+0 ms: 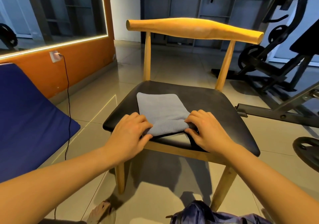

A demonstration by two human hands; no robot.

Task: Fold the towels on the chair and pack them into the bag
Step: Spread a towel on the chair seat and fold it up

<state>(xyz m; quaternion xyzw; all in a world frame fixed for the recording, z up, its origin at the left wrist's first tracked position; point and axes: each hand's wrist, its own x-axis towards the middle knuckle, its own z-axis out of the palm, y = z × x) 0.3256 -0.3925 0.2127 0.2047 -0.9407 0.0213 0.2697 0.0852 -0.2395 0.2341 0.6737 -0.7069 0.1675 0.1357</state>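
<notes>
Gripping the grey towel (162,110) by its two near corners, left hand (131,130) on one and right hand (205,130) on the other, fingers curled over the cloth. Lying flat on the chair (215,106) seat straight ahead of both hands, equally near to each, seemingly a little longer front to back, with bare seat beyond its far edge and off to the right for another fold away. For packing, back and down past the seat's front lip to the bag (207,213) on the floor beneath the right forearm, so probably the shorter reach for the right.
</notes>
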